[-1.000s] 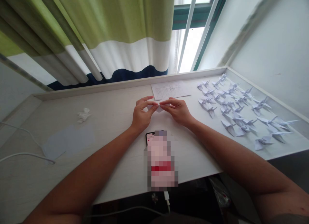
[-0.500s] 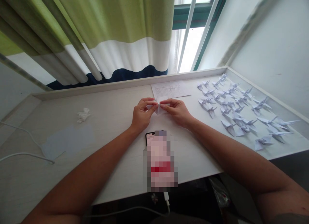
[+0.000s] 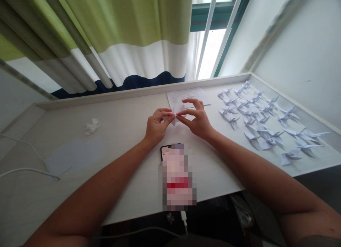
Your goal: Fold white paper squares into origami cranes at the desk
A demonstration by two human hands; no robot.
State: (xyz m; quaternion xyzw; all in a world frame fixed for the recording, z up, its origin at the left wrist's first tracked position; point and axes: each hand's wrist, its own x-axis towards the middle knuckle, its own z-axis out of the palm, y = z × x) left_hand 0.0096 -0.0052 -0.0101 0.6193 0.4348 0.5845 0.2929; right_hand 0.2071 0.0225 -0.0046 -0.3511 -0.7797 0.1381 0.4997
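A small piece of folded white paper (image 3: 174,119) is held up over the middle of the desk, partly hidden by fingers. My left hand (image 3: 157,125) pinches its left side between thumb and fingers. From the right, my right hand (image 3: 196,119) pinches it near the centre with thumb and index finger, the other fingers lifted and spread. Behind the paper lies a printed sheet (image 3: 173,97). To the right, several folded white paper cranes (image 3: 269,108) stand in loose rows.
A phone (image 3: 177,179), its screen blurred out, lies at the front edge with a charging cable (image 3: 183,218). On the left are flat white sheets (image 3: 74,154), crumpled tissue (image 3: 92,127) and a white cable (image 3: 34,170). A raised rim (image 3: 133,93) borders the desk below the curtain (image 3: 119,33).
My right hand's outer fingers have lifted and spread away from the paper, while its thumb and index stay pinched. My left hand has hardly moved.
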